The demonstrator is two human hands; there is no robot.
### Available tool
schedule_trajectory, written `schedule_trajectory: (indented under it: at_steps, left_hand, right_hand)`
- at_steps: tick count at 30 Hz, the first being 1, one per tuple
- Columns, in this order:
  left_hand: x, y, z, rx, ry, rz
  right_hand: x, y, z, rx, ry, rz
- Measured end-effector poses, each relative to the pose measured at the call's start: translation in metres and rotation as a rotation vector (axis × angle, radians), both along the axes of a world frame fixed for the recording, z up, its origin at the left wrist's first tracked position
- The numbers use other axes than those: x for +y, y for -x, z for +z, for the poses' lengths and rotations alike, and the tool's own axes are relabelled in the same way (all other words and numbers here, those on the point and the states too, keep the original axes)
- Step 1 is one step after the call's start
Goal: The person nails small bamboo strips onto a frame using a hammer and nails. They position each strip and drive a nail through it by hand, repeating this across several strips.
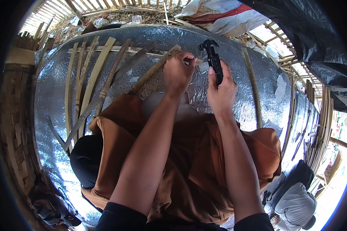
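Observation:
My right hand (223, 86) is wrapped round the handle of a black hammer multi-tool (215, 61), its claw head pointing away from me. To its left, my left hand (177, 73) has its fingers curled into a pinch; anything between them is too small to make out. Next to that hand, a split bamboo stick (152, 75) slants from under the far side of my wrist down toward my lap. A pale scrap (202, 66) lies between my two hands on the silvery foil sheet (235, 50).
Several bamboo strips (94, 77) lie across a crosswise stick at the left. Another bamboo stick (252, 84) rests to the right. Brown cloth (181, 161) covers my lap. White sacking (223, 17) lies at the far edge, and a white bundle (297, 204) sits at lower right.

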State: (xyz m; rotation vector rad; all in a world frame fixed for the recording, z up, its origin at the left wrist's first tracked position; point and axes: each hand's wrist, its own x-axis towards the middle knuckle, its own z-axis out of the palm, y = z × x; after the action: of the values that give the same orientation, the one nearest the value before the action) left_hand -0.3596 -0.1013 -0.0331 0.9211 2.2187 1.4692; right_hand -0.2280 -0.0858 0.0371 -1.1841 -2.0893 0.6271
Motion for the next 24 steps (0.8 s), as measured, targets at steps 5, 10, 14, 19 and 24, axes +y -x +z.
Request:
schedule_trajectory:
  at_steps: [5,10,14,19,24]
  left_hand:
    - [-0.001,0.003,0.003,-0.026,0.022,-0.011]
    - [0.0,0.003,0.0,-0.019,0.034,-0.009]
    - [0.002,0.002,-0.002,-0.017,0.012,-0.009]
    - [0.001,0.004,-0.003,-0.011,-0.009,-0.007]
    - [0.0,0.003,0.0,-0.024,0.025,0.007]
  right_hand:
    - [-0.002,-0.002,0.001,-0.041,0.041,0.019]
    - [-0.003,-0.004,0.005,-0.063,0.079,0.04]
    - [-0.002,-0.007,0.0,-0.086,0.055,0.027]
    - [-0.004,-0.007,0.004,-0.097,0.082,0.03]
    - [-0.007,-0.01,-0.002,-0.258,0.08,0.057]
